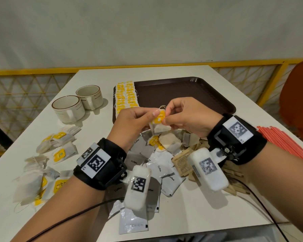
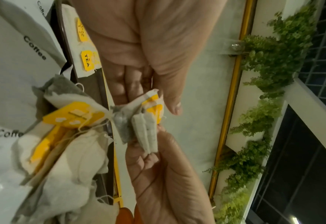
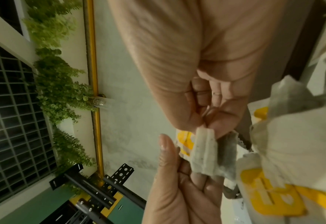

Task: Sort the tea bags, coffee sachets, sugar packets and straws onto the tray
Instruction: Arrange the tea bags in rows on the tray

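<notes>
Pinching one tea bag (image 1: 158, 122) between both hands, left hand (image 1: 129, 123) and right hand (image 1: 189, 116), above the mixed pile (image 1: 164, 154) near the white table's (image 1: 199, 210) front edge. Brown tray (image 1: 191, 95) sits behind, tea rows (image 1: 126, 96) along its left edge; two cups (image 1: 77, 103) farther left, plain wall (image 1: 147, 28) beyond.

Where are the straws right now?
In the head view the red straws lie bundled on the table's right edge, beyond the right hand, not yet on the tray.
</notes>
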Motion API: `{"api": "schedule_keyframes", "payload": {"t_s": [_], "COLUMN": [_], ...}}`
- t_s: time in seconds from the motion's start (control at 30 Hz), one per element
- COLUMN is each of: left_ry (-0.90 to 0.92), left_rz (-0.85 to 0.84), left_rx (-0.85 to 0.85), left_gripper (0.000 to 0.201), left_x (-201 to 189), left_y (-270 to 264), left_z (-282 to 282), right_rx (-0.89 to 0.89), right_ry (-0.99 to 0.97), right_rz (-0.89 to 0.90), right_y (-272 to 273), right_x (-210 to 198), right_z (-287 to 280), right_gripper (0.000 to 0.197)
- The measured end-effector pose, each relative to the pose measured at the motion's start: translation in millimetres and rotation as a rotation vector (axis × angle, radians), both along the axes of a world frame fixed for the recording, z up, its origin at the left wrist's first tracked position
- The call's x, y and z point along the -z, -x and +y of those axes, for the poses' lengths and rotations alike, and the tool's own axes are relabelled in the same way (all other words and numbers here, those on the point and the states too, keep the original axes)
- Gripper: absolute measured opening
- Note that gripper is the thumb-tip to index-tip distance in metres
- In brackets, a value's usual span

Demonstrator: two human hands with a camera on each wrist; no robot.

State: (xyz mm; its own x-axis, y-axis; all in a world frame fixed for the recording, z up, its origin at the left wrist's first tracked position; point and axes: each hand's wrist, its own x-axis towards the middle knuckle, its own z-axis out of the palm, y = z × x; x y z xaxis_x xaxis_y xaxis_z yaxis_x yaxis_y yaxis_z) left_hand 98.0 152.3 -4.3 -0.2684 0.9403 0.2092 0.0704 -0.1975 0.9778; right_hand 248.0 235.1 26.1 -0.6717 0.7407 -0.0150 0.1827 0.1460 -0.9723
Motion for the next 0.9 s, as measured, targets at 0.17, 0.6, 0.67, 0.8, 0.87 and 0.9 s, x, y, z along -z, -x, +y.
{"api": "schedule_keyframes", "payload": {"t_s": [0.17, 0.6, 0.67, 0.8, 0.87, 0.9], "left_ry": [0.087, 0.085, 0.089, 0.111, 0.129, 0.133], "left_rz": [-0.177, -0.231, -0.248, -0.234, -0.25, -0.263], "left_rx": [0.096, 0.067, 0.07, 0.088, 0.105, 0.11], "left_gripper": [0.02, 0.022, 0.021, 0.022, 0.023, 0.023], "left_x": [-2.4, -8.2, -9.7, -12.6, -12.7, -12.9], "left_y": [5.5, 6.2, 6.6, 10.4, 11.3, 10.9], "left_z": [-1.3, -1.2, -2.3, -4.4, -4.8, -4.9], "right_rx": [-0.008, -0.053, -0.058, -0.074, -0.081, -0.081], "right_ry": [0.025, 0.036, 0.029, -0.01, -0.019, -0.021], "right_rz": [0.007, -0.023, -0.034, -0.055, -0.065, -0.067], "right_y": [-3.1, 1.9, 0.7, -0.2, 0.8, 1.2], "right_x": [-5.1, -11.4, -12.8, -13.0, -12.4, -12.2], "right_z": [2.6, 4.4, 5.2, 5.3, 4.4, 3.7], "right_gripper": [0.015, 0.015, 0.016, 0.013, 0.012, 0.012]}}
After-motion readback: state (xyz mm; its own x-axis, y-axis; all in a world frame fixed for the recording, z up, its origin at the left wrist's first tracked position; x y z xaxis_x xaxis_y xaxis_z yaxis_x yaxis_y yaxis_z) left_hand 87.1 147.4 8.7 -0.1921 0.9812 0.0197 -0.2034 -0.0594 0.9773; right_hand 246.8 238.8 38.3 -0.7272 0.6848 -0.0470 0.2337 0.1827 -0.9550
